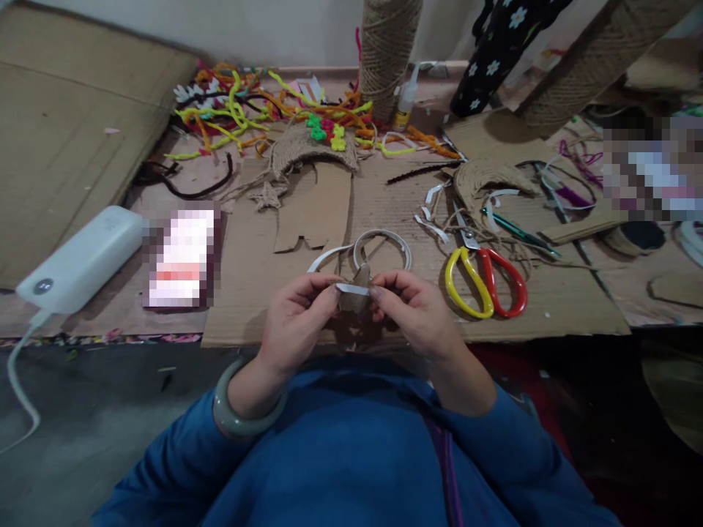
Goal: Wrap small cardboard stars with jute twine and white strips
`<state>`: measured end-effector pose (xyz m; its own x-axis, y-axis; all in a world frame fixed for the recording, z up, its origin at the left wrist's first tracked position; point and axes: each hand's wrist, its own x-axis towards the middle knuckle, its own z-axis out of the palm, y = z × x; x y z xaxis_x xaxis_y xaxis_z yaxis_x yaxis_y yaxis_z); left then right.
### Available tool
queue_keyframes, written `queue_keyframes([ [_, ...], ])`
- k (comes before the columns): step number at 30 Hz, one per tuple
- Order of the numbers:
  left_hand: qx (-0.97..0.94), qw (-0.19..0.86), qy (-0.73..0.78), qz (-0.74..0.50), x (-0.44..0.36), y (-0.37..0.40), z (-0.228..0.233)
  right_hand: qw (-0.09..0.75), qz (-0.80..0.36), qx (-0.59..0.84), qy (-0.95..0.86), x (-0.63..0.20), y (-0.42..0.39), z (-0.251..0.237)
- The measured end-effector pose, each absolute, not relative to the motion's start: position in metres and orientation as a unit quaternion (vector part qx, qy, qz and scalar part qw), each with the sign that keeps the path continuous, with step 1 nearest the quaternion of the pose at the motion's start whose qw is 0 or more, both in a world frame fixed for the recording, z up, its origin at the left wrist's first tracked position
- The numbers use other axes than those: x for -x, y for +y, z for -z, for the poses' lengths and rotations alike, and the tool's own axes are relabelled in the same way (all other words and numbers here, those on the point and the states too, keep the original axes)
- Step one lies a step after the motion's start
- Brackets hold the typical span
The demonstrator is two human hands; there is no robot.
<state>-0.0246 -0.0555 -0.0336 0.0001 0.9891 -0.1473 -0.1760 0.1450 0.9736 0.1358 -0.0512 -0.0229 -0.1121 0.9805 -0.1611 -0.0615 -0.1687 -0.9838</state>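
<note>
My left hand [299, 322] and my right hand [414, 315] are close together over the cardboard's front edge, both closed in a pinch. Between them is a small brown cardboard piece [361, 277] with a pointed top; the fingers hide its outline. Across it runs a short strip of white tape [351, 290], its ends at my two thumbs. Just beyond my fingers lies a roll of white tape [407, 252] with a loose tail. Scissors [470, 285] with yellow and red handles rest right of my right hand. Farther back is a twine-wrapped star [267, 195] beside a twine-covered crescent [310, 150].
A cardboard sheet [247, 293] covers the table's front. On the left are a phone [181, 256] and a white power bank [82, 256] with a cable. Tangled pipe cleaners [236, 110], a glue bottle [406, 102] and a twine-wrapped tube [387, 51] stand behind.
</note>
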Motion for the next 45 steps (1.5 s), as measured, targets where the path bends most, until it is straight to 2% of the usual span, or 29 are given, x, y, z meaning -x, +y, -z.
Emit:
queue_keyframes([
  [12,-0.443,0.562,0.500,-0.488,0.025,-0.056,0.033,0.442,-0.577,0.500,-0.470,-0.137,-0.051,0.023],
  [19,-0.404,0.593,0.490,-0.494,0.026,-0.054,0.034,0.491,-0.597,0.477,-0.418,-0.139,-0.052,0.030],
  [24,-0.388,0.592,0.486,-0.512,0.026,-0.054,0.032,0.469,-0.585,0.484,-0.451,-0.139,-0.052,0.029],
  [31,-0.549,0.592,0.468,-0.360,0.028,-0.056,0.019,0.533,-0.541,0.506,-0.409,-0.141,-0.054,0.037],
  [34,-0.561,0.589,0.456,-0.361,0.028,-0.055,0.016,0.515,-0.559,0.504,-0.410,-0.141,-0.055,0.033],
  [39,-0.523,0.598,0.472,-0.383,0.024,-0.054,0.014,0.428,-0.546,0.494,-0.524,-0.142,-0.058,0.023],
  [45,-0.504,0.591,0.498,-0.385,0.021,-0.053,0.013,0.431,-0.517,0.488,-0.555,-0.141,-0.058,0.025],
])
